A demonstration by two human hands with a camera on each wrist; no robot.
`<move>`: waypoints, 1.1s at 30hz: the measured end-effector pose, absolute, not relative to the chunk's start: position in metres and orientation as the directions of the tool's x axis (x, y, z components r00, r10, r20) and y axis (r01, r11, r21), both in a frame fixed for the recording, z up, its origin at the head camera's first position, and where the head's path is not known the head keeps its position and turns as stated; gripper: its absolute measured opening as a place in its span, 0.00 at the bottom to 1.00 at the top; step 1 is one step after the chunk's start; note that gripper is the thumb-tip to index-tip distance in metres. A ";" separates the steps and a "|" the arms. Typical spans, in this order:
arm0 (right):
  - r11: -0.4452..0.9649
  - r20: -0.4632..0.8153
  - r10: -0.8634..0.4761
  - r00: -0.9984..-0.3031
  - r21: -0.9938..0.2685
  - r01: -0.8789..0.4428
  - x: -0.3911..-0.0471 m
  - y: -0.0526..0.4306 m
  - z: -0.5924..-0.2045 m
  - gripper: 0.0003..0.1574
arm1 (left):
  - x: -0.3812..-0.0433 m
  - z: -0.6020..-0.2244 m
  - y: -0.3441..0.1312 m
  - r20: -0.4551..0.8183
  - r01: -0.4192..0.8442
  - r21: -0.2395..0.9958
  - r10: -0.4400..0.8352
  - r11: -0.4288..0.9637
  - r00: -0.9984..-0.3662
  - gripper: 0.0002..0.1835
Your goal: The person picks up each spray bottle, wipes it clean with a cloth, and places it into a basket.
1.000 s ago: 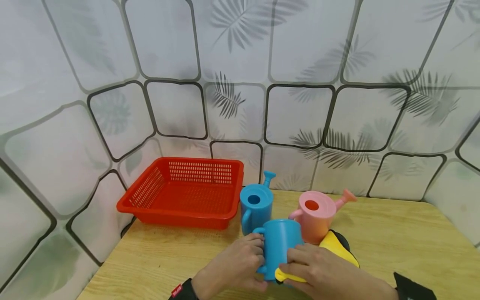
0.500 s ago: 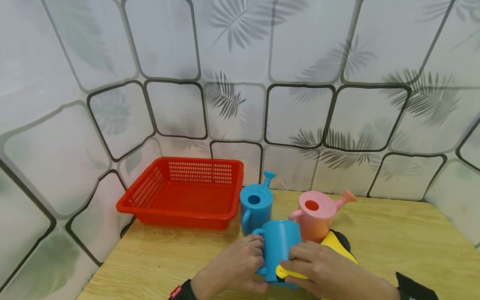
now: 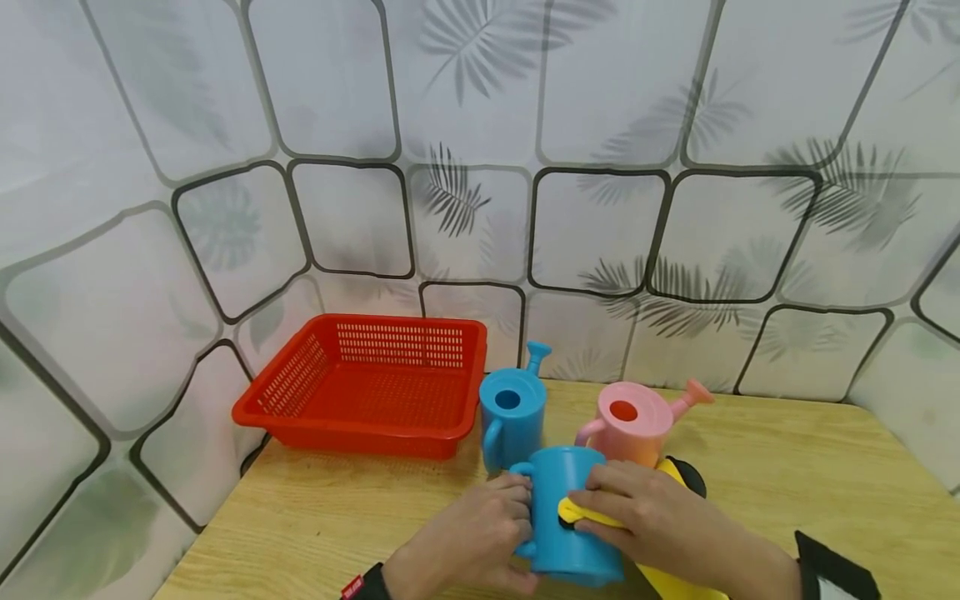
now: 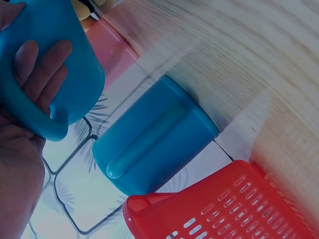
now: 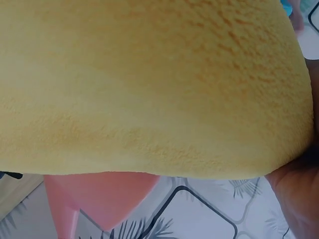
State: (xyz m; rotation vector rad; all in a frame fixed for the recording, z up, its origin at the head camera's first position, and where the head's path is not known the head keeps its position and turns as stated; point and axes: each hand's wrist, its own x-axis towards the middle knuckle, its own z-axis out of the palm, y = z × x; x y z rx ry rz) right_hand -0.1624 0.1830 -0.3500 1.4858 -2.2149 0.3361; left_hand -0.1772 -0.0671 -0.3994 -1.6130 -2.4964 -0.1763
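Center front in the head view, my left hand grips the side handle of a blue watering can. In the left wrist view its fingers pass through that handle. My right hand holds a fluffy yellow cloth with black on its edge, pressed against the can's side. A fold of the cloth pokes out from under the fingers, and more hangs below the hand. The can leans, and its spout is hidden. Just behind stand a second blue watering can and a pink watering can.
A red plastic basket with slotted walls sits at the back left, next to the second blue can. The wooden table runs up to a patterned curtain behind and at both sides.
My right hand has moved up along the can's side with the cloth. The can has tipped slightly, and its lower end has shifted right. My left hand keeps its grip on the handle.
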 end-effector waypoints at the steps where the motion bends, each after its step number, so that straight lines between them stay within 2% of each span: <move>1: 0.397 0.499 -0.806 -0.317 0.058 -0.916 -0.164 0.183 -0.350 0.17 | -0.177 -0.399 -0.067 0.191 0.912 0.012 0.894 0.411 -0.405 0.23; 7: 0.425 0.584 -0.752 -0.306 0.075 -0.902 -0.175 0.187 -0.354 0.18 | -0.174 -0.398 -0.065 0.158 0.909 -0.004 0.898 0.416 -0.410 0.24; 11: 0.459 0.593 -0.723 -0.355 0.028 -0.888 -0.182 0.191 -0.354 0.22 | -0.172 -0.398 -0.065 0.151 0.908 -0.008 0.898 0.420 -0.414 0.23; 20: 0.559 0.604 -0.672 -0.429 0.035 -0.828 -0.188 0.196 -0.356 0.31 | -0.171 -0.398 -0.067 0.135 0.900 0.021 0.890 0.436 -0.435 0.26; 22: 0.563 0.607 -0.669 -0.429 0.038 -0.825 -0.189 0.196 -0.356 0.32 | -0.171 -0.398 -0.067 0.134 0.898 0.028 0.889 0.439 -0.438 0.26; 28: 0.523 0.655 -0.667 -0.356 0.071 -0.849 -0.189 0.197 -0.355 0.33 | -0.170 -0.397 -0.067 0.137 0.894 0.036 0.884 0.447 -0.447 0.28; 33: 0.509 0.680 -0.652 -0.335 0.065 -0.858 -0.188 0.196 -0.356 0.35 | -0.170 -0.397 -0.067 0.137 0.900 0.024 0.890 0.436 -0.435 0.26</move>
